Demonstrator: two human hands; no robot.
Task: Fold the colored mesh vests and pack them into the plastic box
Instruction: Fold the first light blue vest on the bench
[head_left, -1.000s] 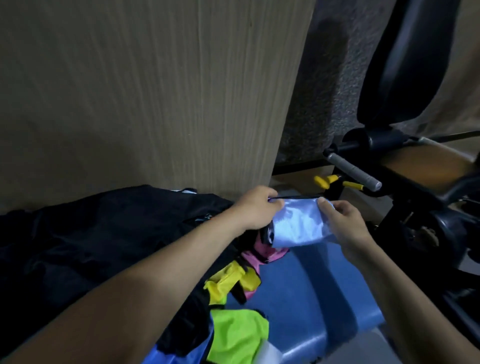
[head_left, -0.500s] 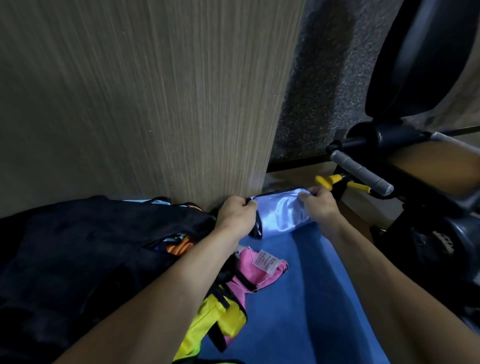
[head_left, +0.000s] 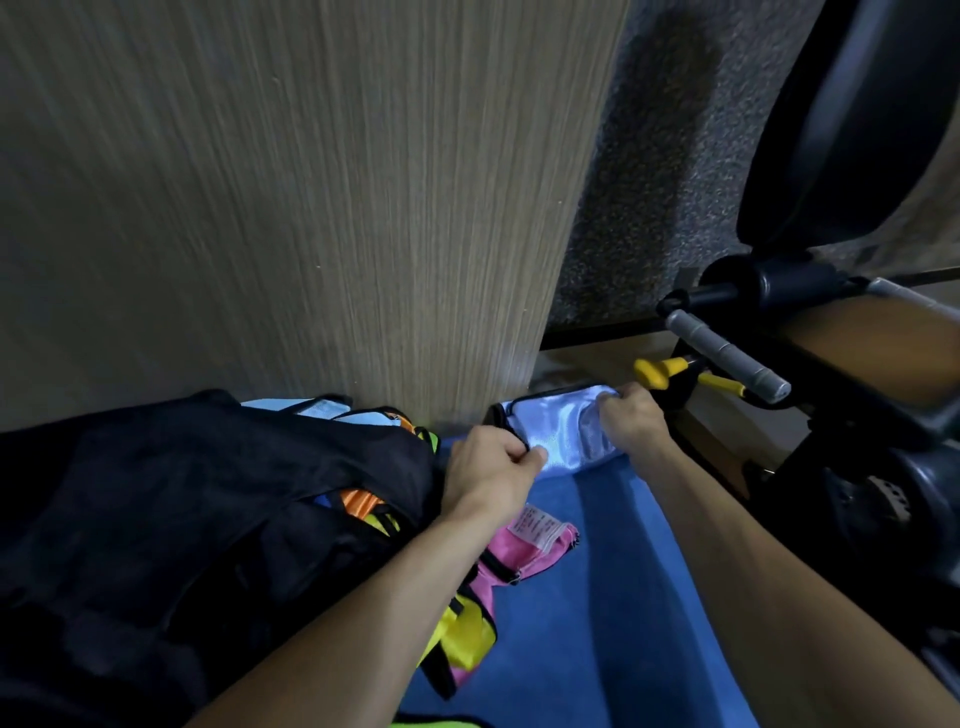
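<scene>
- While both hands work at the far end of the blue bench (head_left: 597, 623), the pale blue vest (head_left: 563, 434) lies bunched between them, hard against the foot of the wooden panel (head_left: 311, 208).
- Left hand (head_left: 491, 467): fingers curled, pinching the vest's near-left edge by its black trim.
- Right hand (head_left: 631, 423): fingers curled over the vest's right end, gripping the cloth.
- Governing relation: the vest's long axis runs left to right, from one hand to the other, and each hand has an end. Neither hand is plainly nearer; the right sits slightly farther from the camera.
- Judgement: any fold would close across that axis, or bring one end toward the other.
- Pink vest (head_left: 524, 551) and yellow vest (head_left: 462, 631) lie loose on the bench under the left forearm, apart from the pale blue one.
- Black bag (head_left: 208, 519) at left holds further coloured cloth at its mouth.
- Plastic box: not identifiable in this view.
</scene>
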